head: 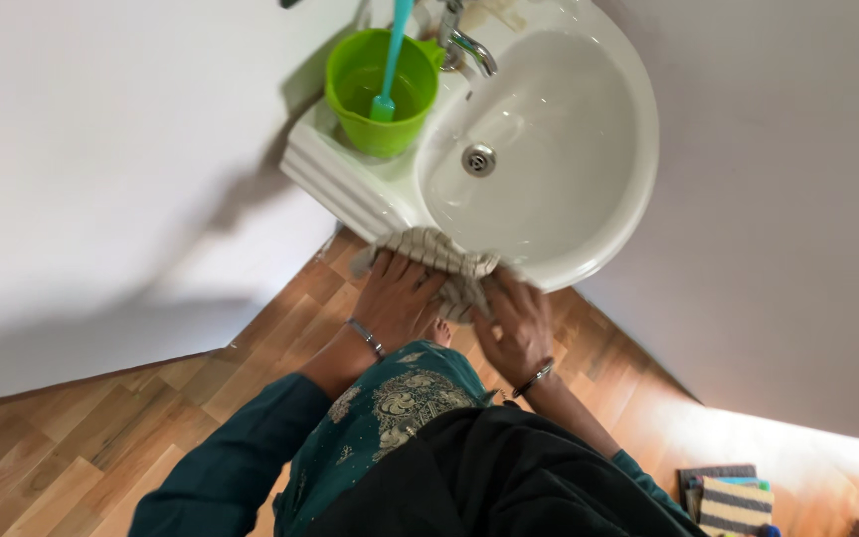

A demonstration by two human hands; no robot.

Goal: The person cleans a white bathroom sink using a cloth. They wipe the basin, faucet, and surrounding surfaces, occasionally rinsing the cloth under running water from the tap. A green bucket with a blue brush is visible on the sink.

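Two hands (454,308) on one striped cloth (439,261)

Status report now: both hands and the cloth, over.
Left hand and right hand both press striped cloth against sink front rim. Green cup apart, nothing in way.

Glossy white ceramic sink (608,199) with a shiny metal tap (469,45) and drain (478,159); smooth green plastic cup (382,89); soft striped woven cloth (439,257); varnished wood-plank floor (72,447), faintly glossy.
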